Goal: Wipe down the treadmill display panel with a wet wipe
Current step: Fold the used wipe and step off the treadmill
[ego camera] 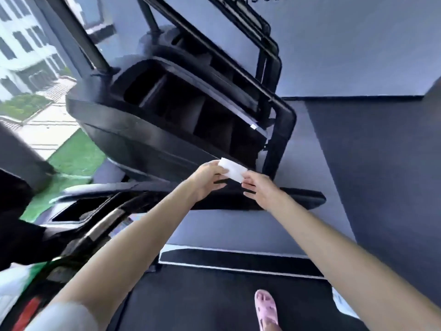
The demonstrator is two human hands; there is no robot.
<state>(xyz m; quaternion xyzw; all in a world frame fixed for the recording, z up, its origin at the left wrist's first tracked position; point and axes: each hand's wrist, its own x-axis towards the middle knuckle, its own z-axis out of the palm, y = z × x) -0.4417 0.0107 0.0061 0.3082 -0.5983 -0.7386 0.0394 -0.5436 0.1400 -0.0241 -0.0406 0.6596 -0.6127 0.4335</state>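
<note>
The left hand (210, 177) and right hand (260, 189) each pinch one end of the wipe (232, 172), holding it taut at the lower edge of the panel (167, 108), likely spreading it to wipe (contact unclear). A handrail (105, 225) runs at the left, and a slipper (266, 306) stands on the belt (202, 302)

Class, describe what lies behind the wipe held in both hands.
Behind the wet wipe is the dark lower edge of the treadmill console. The left hand and right hand pinch its ends. The console strip behind it is covered.
</note>
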